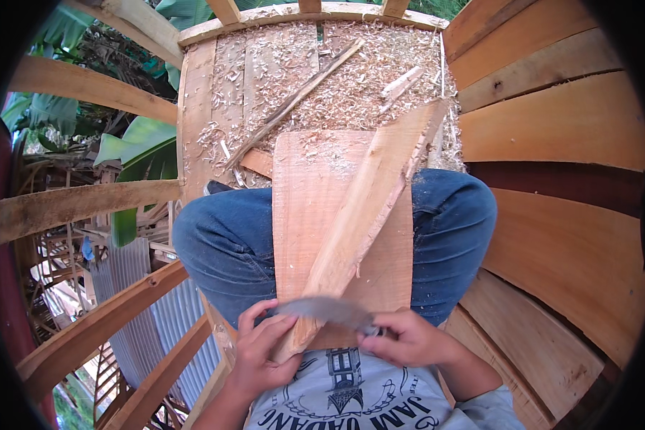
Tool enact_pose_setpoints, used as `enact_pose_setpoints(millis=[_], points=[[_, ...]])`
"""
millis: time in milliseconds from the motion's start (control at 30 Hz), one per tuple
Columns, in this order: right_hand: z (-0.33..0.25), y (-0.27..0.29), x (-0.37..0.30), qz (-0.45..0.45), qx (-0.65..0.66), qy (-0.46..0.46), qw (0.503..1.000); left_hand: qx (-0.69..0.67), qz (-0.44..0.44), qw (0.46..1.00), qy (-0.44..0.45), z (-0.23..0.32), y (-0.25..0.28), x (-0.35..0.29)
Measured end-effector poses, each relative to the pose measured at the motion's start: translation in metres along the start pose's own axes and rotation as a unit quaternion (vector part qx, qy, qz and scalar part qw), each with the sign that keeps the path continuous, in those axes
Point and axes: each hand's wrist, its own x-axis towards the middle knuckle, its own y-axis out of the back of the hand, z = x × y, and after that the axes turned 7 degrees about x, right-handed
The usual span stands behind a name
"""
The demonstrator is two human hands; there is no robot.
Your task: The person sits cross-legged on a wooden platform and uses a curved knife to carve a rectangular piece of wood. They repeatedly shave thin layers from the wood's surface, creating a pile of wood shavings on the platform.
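A long, tapering piece of wood [365, 201] with a rough, bark-like right edge slants across a wide flat board [301, 215] lying over my lap. My left hand [259, 352] is closed around the near end of the piece, close to my shirt. In my right hand [412, 340] is a knife [324, 311], gripped at its handle, which the fingers mostly hide. The broad, curved grey blade, somewhat blurred, lies crosswise over the piece near its lower end. Its far end comes close to my left fingers; whether they touch it I cannot tell.
Wood shavings [337, 79] cover the plank floor ahead. On it lie a thin dark-edged stick [301, 100] and a short wood scrap [401, 84]. Plank walls [552, 122] rise at the right, and open rails [86, 208] stand at the left. My bent knees flank the board.
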Motion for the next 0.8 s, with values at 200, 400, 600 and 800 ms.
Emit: enact_pose_setpoints(millis=[200,400,600,800], points=[[0.009,0.006,-0.003,0.032,0.057,-0.082,0.995,0.002,0.008,1.0,0.019,0.001,0.001,0.0],[-0.007,0.011,-0.001,-0.031,0.016,-0.06,0.998,-0.022,0.01,0.999,0.032,-0.002,-0.001,-0.002],[-0.006,0.025,-0.007,0.066,0.009,-0.076,0.995,-0.008,0.018,0.999,0.042,0.002,-0.001,0.0],[-0.004,0.014,-0.003,0.024,0.021,-0.076,0.997,-0.024,0.012,0.999,0.037,-0.002,0.0,-0.001]])
